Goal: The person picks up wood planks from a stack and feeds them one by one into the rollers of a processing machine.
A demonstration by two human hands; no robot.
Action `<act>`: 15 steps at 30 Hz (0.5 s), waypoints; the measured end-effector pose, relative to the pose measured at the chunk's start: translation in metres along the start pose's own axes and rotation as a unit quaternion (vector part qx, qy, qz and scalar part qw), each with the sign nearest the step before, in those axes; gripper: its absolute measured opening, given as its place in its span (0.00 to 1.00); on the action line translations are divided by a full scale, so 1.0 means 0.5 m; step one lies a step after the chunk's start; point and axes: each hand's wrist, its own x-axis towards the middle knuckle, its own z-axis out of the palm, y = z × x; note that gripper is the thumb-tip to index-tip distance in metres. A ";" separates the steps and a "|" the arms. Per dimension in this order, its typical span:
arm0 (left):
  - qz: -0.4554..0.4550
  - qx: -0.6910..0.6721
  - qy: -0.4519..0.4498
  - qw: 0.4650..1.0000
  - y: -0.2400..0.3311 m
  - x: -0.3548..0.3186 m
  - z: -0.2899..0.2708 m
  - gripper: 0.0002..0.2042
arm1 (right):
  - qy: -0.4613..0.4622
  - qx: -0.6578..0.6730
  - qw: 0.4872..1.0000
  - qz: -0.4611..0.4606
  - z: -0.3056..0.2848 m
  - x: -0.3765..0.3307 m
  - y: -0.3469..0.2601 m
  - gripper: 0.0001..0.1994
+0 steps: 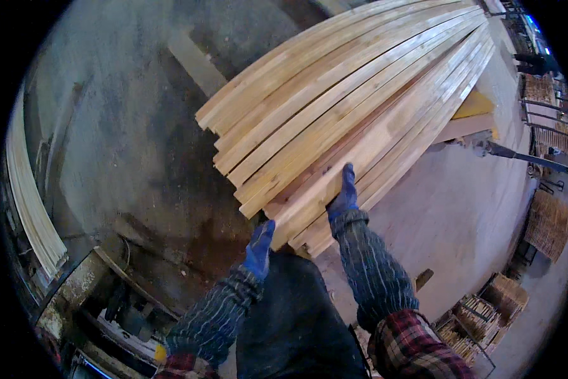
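You are looking down at a bundle of long pale wooden slats (353, 107), stacked in layers and fanning away from you toward the upper right, their cut ends facing you in a ragged stair-step. The wood is light yellow with some reddish streaks. Your right hand (342, 192), in a blue glove, lies flat on top of the stack near its end, fingers (347, 174) stretched out along the slats. Your left hand (259, 247), also gloved blue, sits just below the near ends at the bundle's lower left corner; its fingers look extended, and you cannot tell whether they touch the wood. A dusty concrete floor (119, 139) lies beneath.
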 end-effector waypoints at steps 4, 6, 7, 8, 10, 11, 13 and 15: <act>0.152 0.335 -0.175 0.913 0.145 -0.037 0.013 0.28 | -0.121 0.062 0.989 0.054 0.010 -0.253 -0.063 0.33; -0.028 0.186 -0.205 0.960 0.282 -0.042 0.148 0.32 | -0.175 0.079 0.979 0.071 -0.084 -0.308 -0.003 0.31; -0.024 0.208 -0.220 0.953 0.334 -0.046 0.203 0.35 | -0.211 0.036 0.972 0.100 -0.090 -0.388 0.016 0.30; -0.022 0.231 -0.243 0.942 0.373 -0.057 0.265 0.39 | -0.251 -0.029 0.961 0.113 -0.105 -0.460 0.033 0.28; -0.011 0.292 -0.210 0.933 0.404 -0.075 0.349 0.41 | -0.347 -0.196 0.909 0.123 -0.144 -0.585 0.077 0.26; -0.010 0.321 -0.192 0.927 0.418 -0.087 0.375 0.42 | -0.391 -0.266 0.873 0.116 -0.168 -0.627 0.093 0.25; -0.040 0.255 -0.277 0.926 0.404 -0.104 0.353 0.41 | -0.454 -0.318 0.826 0.106 -0.208 -0.671 0.109 0.22; -0.070 0.241 -0.297 0.921 0.392 -0.174 0.309 0.41 | -0.465 -0.297 0.824 0.128 -0.239 -0.661 0.086 0.23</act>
